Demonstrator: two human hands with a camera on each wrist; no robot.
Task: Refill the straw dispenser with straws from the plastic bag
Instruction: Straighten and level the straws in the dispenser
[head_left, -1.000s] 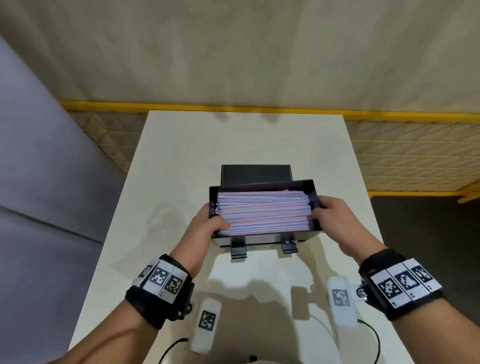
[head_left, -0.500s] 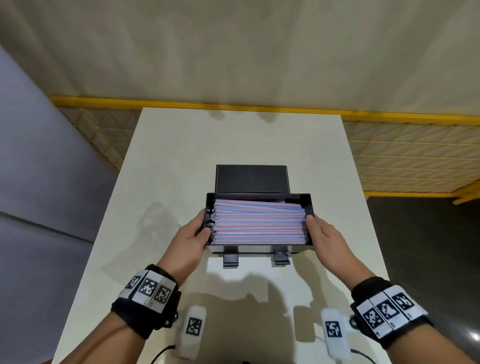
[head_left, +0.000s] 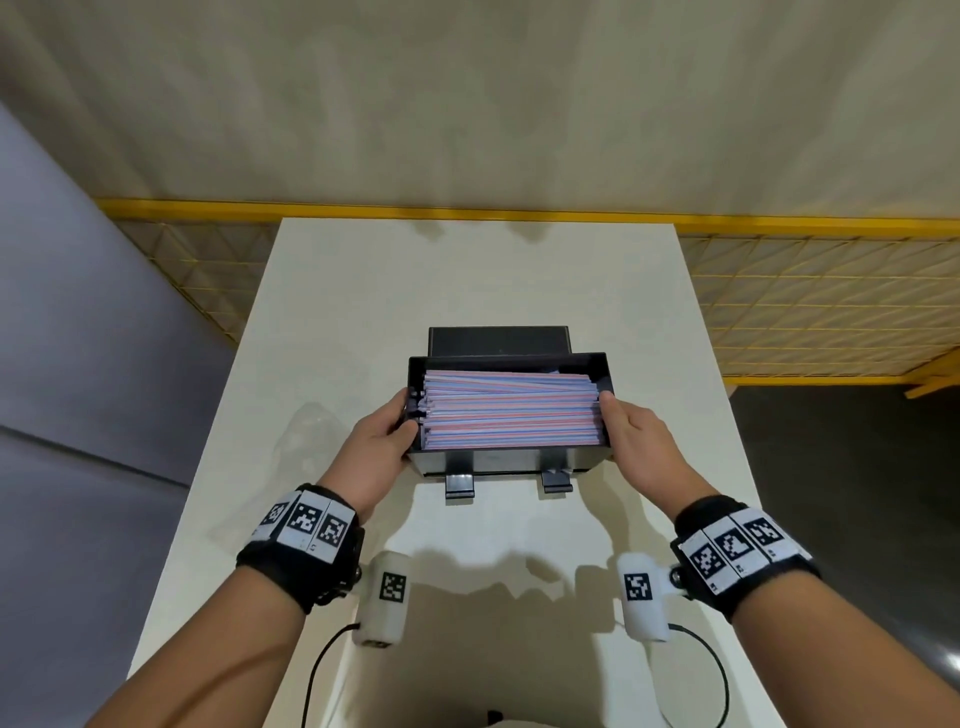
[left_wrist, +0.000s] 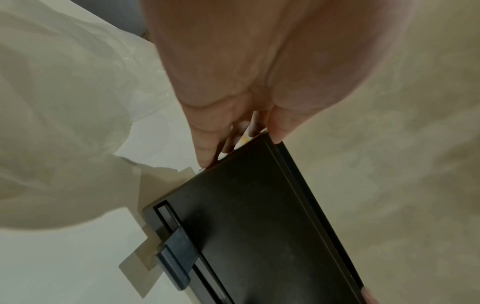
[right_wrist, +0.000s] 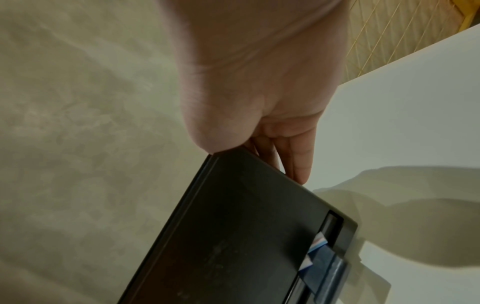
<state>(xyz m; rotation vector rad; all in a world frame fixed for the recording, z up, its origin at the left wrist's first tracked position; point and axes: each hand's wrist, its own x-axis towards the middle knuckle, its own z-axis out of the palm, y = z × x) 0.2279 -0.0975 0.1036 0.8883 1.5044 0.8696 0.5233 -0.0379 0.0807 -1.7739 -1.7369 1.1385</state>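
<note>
No readable writing, only wrist tags. Left hand (head_left: 382, 441) and right hand (head_left: 631, 439) are gripping straw dispenser (head_left: 506, 460) ends, thumbs curling over its rim beside straws (head_left: 509, 410).

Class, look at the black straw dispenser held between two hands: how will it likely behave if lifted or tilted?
The straw dispenser looks rigid, so it should lift without flexing. Its open top is packed with straws; tilting would probably spill them. The left hand and right hand grip opposite ends, suggesting two-handed handling is steadier.
</note>
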